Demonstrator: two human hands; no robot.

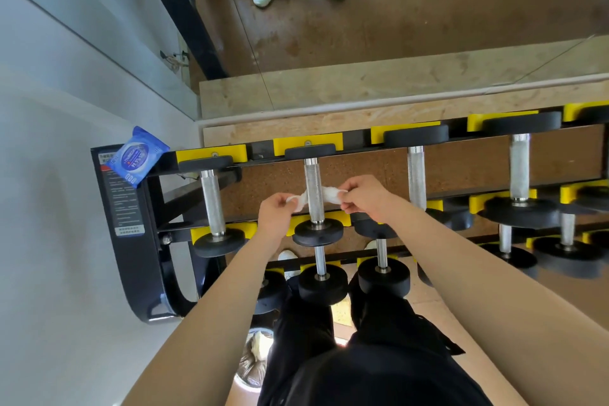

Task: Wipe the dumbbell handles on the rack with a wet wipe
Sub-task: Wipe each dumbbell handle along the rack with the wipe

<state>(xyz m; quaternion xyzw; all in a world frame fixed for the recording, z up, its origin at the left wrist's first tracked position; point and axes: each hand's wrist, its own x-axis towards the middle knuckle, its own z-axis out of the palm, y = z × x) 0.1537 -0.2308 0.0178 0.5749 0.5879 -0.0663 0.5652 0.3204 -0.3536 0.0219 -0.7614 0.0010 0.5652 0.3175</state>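
Rack (138, 257): wipe (329, 194) stretched between both grips (275, 212) (361, 199)

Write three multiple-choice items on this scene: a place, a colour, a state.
1. The blue packet lies: A) on the floor B) on the rack's left end C) under a dumbbell.
2. The cradles are: A) red B) yellow C) green.
3. The wet wipe is: A) sealed B) dropped C) looped round a handle, its ends pinched.
Answers: 1 B, it rests atop the end frame; 2 B, yellow pads hold each head; 3 C, the left hand and right hand pinch its ends.
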